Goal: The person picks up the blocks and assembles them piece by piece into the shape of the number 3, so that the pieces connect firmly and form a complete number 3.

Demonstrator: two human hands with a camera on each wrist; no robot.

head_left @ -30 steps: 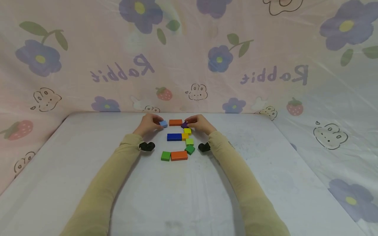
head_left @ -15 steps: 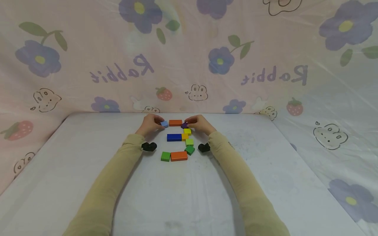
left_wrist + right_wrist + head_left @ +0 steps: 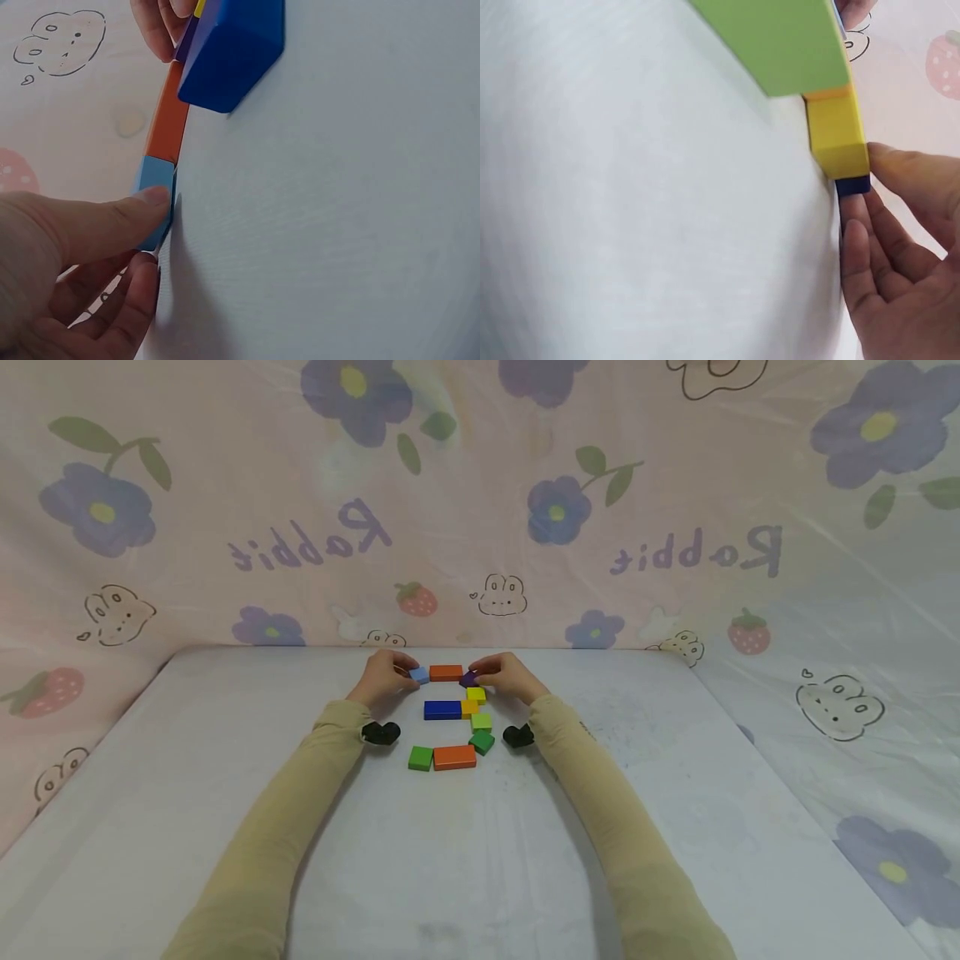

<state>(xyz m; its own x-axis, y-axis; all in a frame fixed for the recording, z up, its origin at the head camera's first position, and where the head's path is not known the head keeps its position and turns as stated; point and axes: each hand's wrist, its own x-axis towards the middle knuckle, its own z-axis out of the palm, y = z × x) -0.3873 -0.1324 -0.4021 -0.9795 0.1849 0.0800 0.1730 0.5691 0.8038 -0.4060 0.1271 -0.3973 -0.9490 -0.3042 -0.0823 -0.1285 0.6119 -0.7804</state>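
Note:
My left hand [image 3: 384, 678] pinches a light blue block [image 3: 419, 675] between thumb and fingers. In the left wrist view this light blue block [image 3: 156, 174] meets the end of an orange block [image 3: 167, 124]. At the other end of that orange block [image 3: 446, 673], my right hand [image 3: 512, 677] has its thumb and fingers around a purple block [image 3: 468, 678], which they partly cover. Just nearer than the purple block lies a yellow block [image 3: 476, 694]. From the right wrist, the yellow block [image 3: 836, 135] hides most of the purple block [image 3: 853, 185].
Nearer on the white table [image 3: 442, 852] lie a dark blue block [image 3: 442, 710], an amber block [image 3: 470, 709], a light green block [image 3: 482, 723] and a dark green block [image 3: 482, 742]. Closest are a green block [image 3: 421, 758] and another orange block [image 3: 454, 757]. A printed cloth [image 3: 465, 543] hangs behind.
My left hand has moved slightly right with the light blue block, closing the gap to the far orange block. My right hand stays at the purple block.

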